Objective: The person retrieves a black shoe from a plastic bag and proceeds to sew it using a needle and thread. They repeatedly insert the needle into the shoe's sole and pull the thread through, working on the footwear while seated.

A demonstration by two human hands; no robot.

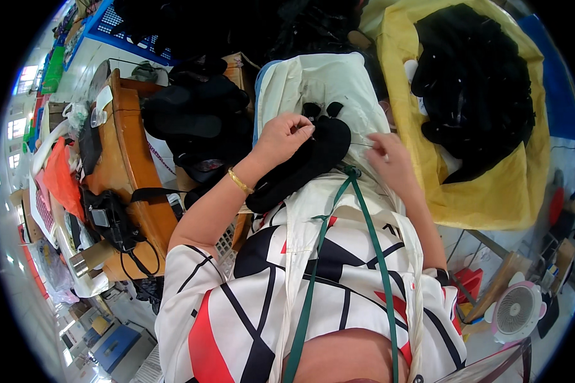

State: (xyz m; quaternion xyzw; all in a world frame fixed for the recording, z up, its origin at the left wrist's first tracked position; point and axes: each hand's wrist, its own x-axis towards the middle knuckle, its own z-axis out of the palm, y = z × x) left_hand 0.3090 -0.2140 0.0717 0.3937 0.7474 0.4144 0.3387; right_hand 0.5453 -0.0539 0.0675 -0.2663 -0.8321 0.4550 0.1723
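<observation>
Black slipper-shaped piece (331,142) lying across white cloth's (344,71) left edge, long axis running near-left to far-right; left hand (283,138) nearer, pinching narrowly, contents unclear; right hand (393,161) hovering rightward of piece, cannot tell grip.

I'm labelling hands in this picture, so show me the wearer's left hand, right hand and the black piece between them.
Left hand (280,140): head view, on the back of the hand.
Right hand (393,162): head view, on the back of the hand.
Black piece (332,137): head view, near its rounded end.
</observation>
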